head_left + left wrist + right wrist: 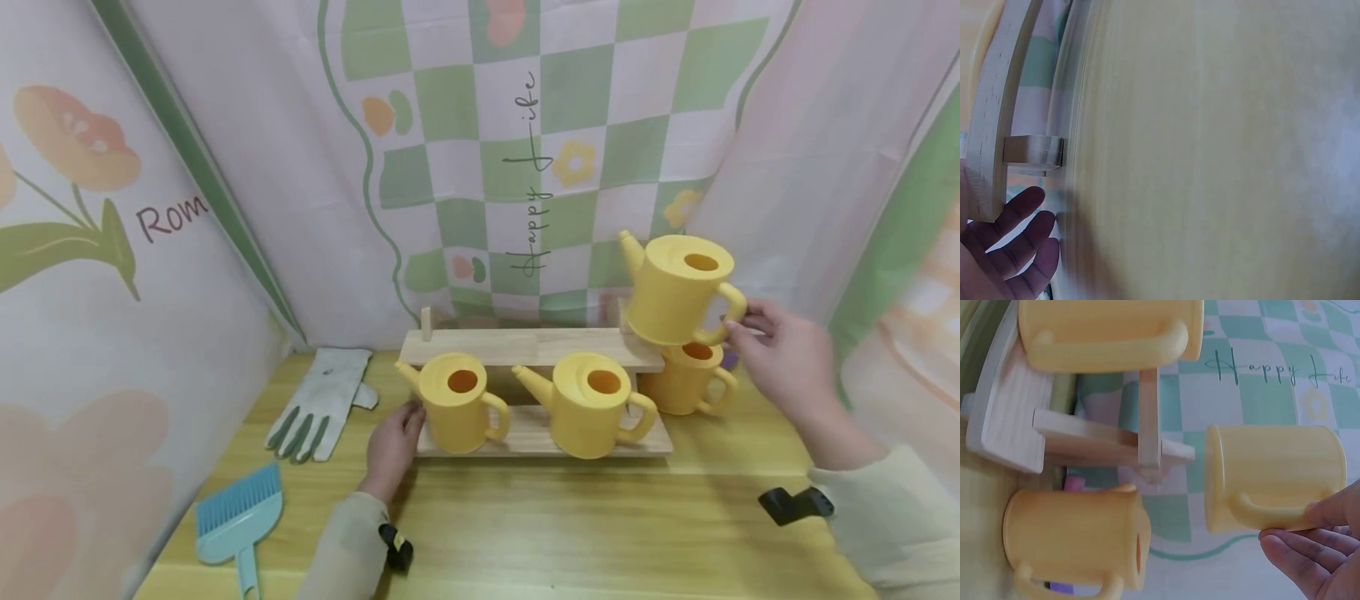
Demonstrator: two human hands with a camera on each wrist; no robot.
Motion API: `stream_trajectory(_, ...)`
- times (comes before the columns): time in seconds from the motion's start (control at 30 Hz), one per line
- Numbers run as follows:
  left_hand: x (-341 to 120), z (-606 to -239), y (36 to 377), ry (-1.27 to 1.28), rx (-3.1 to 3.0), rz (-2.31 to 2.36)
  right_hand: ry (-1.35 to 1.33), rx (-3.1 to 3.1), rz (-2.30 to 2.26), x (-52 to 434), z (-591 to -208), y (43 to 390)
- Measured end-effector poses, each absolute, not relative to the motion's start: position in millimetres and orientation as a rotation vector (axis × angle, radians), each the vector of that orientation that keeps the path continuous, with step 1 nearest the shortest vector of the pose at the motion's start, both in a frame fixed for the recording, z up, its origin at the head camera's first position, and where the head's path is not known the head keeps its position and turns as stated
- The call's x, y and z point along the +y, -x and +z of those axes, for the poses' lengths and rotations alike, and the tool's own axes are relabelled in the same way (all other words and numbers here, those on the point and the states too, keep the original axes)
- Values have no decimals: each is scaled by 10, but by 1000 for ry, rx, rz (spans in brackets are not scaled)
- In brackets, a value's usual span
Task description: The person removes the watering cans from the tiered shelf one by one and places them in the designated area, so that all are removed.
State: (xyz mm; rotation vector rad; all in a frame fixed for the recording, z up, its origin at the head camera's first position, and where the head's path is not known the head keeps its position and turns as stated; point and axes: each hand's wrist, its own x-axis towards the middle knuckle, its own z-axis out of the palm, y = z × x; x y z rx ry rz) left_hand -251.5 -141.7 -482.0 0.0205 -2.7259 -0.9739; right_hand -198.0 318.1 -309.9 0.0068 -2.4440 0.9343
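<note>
My right hand [787, 358] pinches the handle of a yellow watering can [667, 292], which is held up at the right end of a two-tier wooden shelf [525, 346]. In the right wrist view, the raised watering can [1279, 469] hangs from the thumb and fingers, apart from the shelf. My left hand [393, 442] holds the left end of the shelf's lower board, with fingers [1029, 231] at its underside. On that board stand two more yellow watering cans, a left one [453, 417] and a right one [585, 421], spouts pointing left.
Another yellow watering can [678, 383] stands on the wooden table [570, 533] beside the shelf's right end, with a small purple thing [730, 359] partly hidden behind it. At left lie a grey-white glove [330, 392] and a blue brush [243, 517]. A printed curtain [510, 167] hangs behind.
</note>
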Motion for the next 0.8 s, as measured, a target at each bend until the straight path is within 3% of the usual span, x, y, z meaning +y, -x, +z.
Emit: stream_trajectory(0.8,-1424,-4836,2516,-5,-2707,-971,225,-2459,823,3864,-3258,1828)
